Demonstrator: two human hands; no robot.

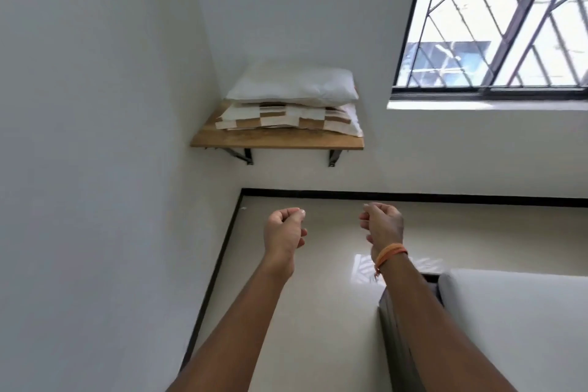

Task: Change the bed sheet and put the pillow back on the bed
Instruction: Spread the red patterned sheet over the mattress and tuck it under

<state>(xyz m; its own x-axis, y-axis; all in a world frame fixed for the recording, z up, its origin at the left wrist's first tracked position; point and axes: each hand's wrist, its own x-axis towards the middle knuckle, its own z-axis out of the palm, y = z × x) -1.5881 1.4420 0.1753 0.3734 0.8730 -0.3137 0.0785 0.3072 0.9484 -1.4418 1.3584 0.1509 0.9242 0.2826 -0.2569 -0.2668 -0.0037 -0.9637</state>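
A white pillow (pixel 292 84) lies on top of a folded brown-and-cream checked sheet (pixel 286 119), both stacked on a wooden wall shelf (pixel 276 140) in the room's corner. My left hand (pixel 284 232) and my right hand (pixel 381 224) are stretched out in front of me, below the shelf and apart from it, fingers loosely curled and holding nothing. An orange thread band sits on my right wrist. The bed (pixel 515 328), covered in white, shows its corner at the lower right beside my right forearm.
White walls meet at the corner behind the shelf. A barred window (pixel 496 19) is at the upper right with a ledge below it. Glossy cream floor tiles (pixel 318 296) with a black skirting line lie between me and the wall.
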